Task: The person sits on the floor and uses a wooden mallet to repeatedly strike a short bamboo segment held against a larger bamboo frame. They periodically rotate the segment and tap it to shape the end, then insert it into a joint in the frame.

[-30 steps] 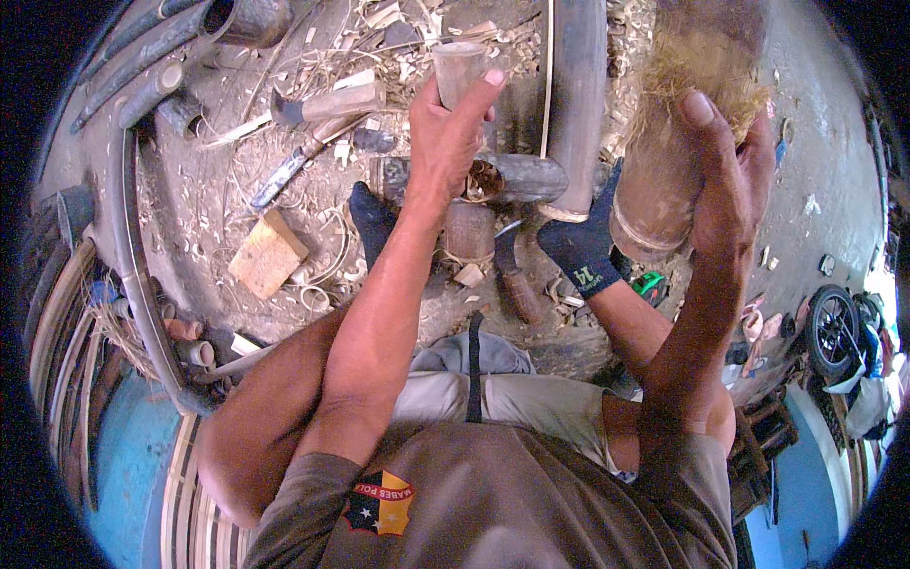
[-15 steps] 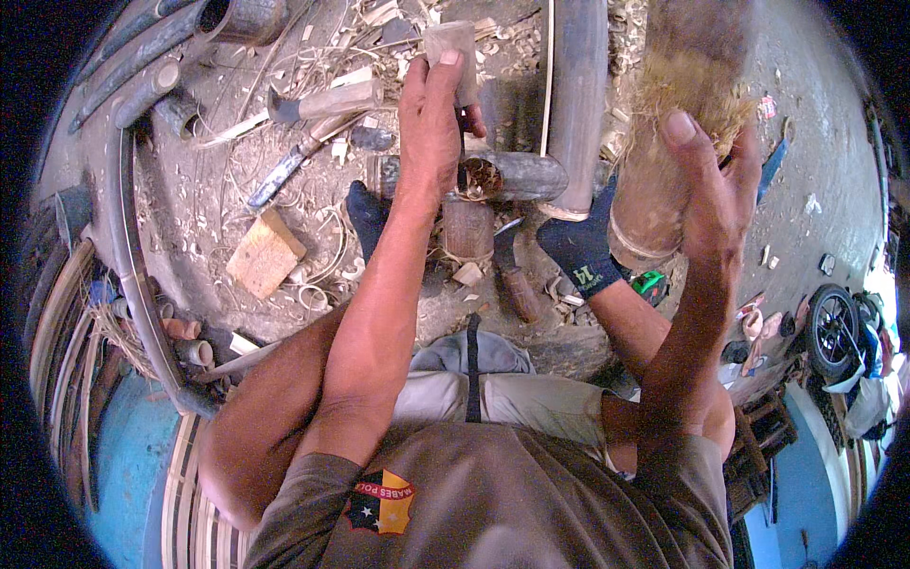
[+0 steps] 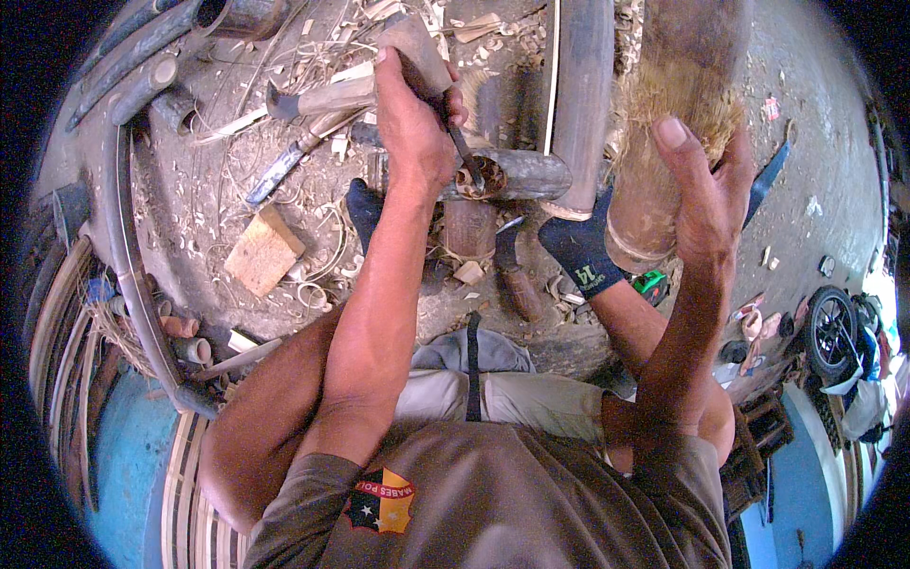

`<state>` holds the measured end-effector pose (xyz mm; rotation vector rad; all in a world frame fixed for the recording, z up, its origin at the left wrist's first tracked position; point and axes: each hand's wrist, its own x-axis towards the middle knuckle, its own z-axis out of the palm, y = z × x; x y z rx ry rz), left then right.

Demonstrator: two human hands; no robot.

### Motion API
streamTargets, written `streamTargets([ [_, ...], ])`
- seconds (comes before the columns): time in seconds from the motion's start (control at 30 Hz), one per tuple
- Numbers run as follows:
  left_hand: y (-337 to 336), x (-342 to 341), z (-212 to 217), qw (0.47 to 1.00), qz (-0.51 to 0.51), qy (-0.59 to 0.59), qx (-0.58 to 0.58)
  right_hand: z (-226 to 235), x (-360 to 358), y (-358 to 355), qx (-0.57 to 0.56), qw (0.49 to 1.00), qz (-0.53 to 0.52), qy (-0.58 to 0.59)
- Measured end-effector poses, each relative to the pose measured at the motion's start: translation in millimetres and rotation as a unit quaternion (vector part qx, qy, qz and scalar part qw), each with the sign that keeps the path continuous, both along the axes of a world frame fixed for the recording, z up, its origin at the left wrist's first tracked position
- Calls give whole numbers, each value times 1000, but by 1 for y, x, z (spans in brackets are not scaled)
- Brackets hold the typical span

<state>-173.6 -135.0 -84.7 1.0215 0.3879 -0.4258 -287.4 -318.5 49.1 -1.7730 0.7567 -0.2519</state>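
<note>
On the littered ground between my socked feet, a short bamboo tube (image 3: 507, 175) lies on its side, its open end toward my left hand (image 3: 412, 119). That hand is clenched around a wooden-handled tool (image 3: 422, 52) whose dark blade reaches down to the tube's mouth. My right hand (image 3: 706, 194) is wrapped, fingers pressed tight, on an upright bamboo section (image 3: 664, 142) with a frayed, fibrous band. Shavings (image 3: 284, 62) lie all around, so I judge much carving done; the tube's mouth looks rough, so hollowing seems unfinished.
</note>
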Motion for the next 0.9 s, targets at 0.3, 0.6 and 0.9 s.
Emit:
streamTargets([
  [0.3,-8,-10,19,972,-136,-102,164,3,3,-1,10,1000,10,9],
  [0.6,-5,-16,4,970,-139,-97,172,0,7,1,-14,999,27,37],
  [0.9,-4,-21,-1,970,-127,-83,192,0,11,1,-11,999,48,12],
])
